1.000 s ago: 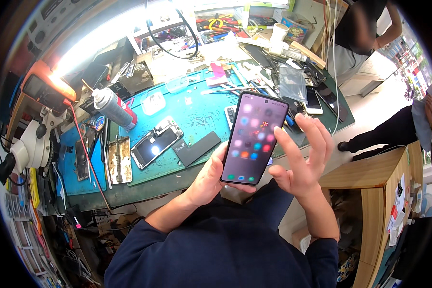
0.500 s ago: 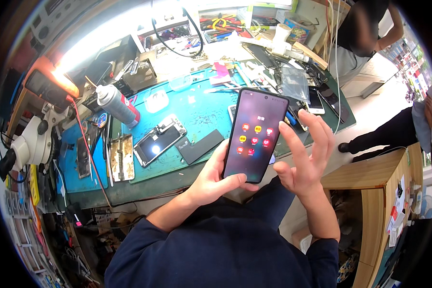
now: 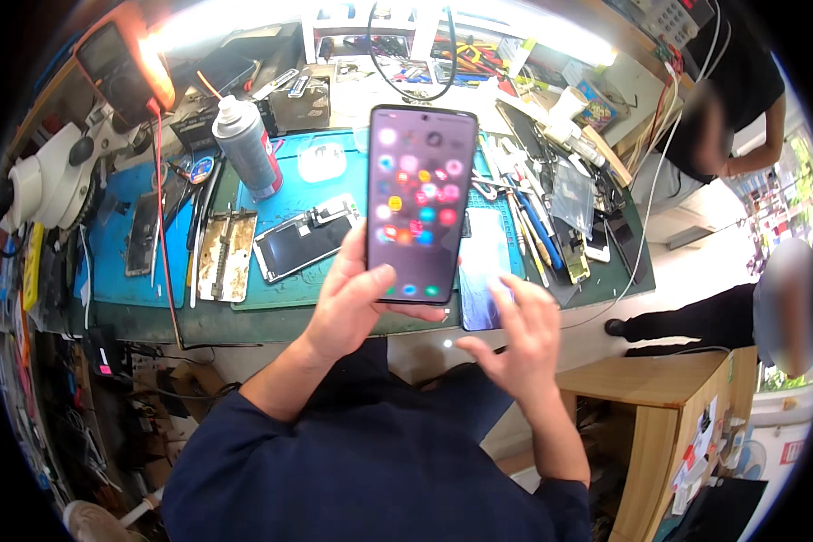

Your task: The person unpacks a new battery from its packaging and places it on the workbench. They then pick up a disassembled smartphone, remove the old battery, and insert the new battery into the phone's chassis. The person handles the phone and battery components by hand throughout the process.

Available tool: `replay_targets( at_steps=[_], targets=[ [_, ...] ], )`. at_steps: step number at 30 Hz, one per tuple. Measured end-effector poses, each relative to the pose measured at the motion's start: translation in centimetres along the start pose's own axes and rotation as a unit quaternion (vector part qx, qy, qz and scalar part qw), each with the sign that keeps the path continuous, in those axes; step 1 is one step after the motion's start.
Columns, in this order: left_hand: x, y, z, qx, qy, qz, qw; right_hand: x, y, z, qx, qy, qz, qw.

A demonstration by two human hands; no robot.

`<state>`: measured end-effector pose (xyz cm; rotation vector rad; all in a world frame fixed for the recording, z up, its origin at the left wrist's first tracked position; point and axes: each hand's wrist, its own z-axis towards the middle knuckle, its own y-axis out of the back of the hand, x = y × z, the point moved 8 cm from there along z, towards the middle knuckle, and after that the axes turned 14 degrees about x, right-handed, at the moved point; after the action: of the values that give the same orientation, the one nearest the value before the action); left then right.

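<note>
A dark smartphone [image 3: 417, 203] stands raised in front of me, its lit screen facing me with several blurred, overlapping app icons. My left hand [image 3: 348, 294] grips its lower end, thumb on the front and fingers behind. To the right, my right hand [image 3: 526, 339] is open and holds nothing, with its fingers spread and apart from the phone. Behind the right hand's fingertips lies a shiny blue-violet phone-shaped panel [image 3: 485, 280] at the bench edge. An opened phone [image 3: 303, 246] with bare parts lies on the blue mat [image 3: 285, 203], partly near my left hand.
A spray can [image 3: 248, 149] stands on the mat, with a stained metal tray [image 3: 228, 253] nearer. A microscope [image 3: 54, 185] and an orange-cased meter [image 3: 122, 63] sit left. Tweezers and screwdrivers [image 3: 535, 235] crowd the right. Another person [image 3: 732, 117] stands beyond; a wooden cabinet [image 3: 650, 379] is at right.
In the picture, the phone and my left hand are farther left and higher. My right hand has dropped away from the screen. The app folder view has given way to overlapping icons.
</note>
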<state>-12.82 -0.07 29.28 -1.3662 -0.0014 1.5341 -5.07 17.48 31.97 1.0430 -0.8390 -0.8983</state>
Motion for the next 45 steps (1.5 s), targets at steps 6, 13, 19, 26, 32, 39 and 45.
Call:
replay_targets(
  at_steps=[6,13,19,26,32,39,45],
  targets=[
    [-1.3,1.5,-1.9,-0.056,-0.036,0.046,0.997,1.0,-1.2,0.8,0.059,0.019,-0.022,0.998],
    [0.1,1.6,-1.5,-0.030,-0.001,0.006,1.000,-3.8,5.0,-1.6,-0.169,-0.019,0.000,0.985],
    [0.8,2.9,-3.6,-0.039,-0.055,0.033,0.997,-12.9,9.9,-15.0,-0.476,-0.316,0.181,0.800],
    [1.9,2.5,-3.1,0.022,-0.027,0.067,0.997,-24.0,11.1,-43.5,-0.686,-0.351,0.428,0.473],
    [1.6,2.3,-3.6,0.000,-0.022,0.083,0.996,-32.4,14.1,-58.7,-0.685,-0.435,0.368,0.454],
    [2.4,2.4,-3.1,-0.012,-0.025,0.119,0.992,-40.3,15.2,-64.1,-0.689,-0.465,0.376,0.409],
    [1.7,3.0,-3.2,-0.002,-0.034,0.024,0.999,-46.8,20.5,-62.7,-0.686,-0.237,0.398,0.561]
  ],
)
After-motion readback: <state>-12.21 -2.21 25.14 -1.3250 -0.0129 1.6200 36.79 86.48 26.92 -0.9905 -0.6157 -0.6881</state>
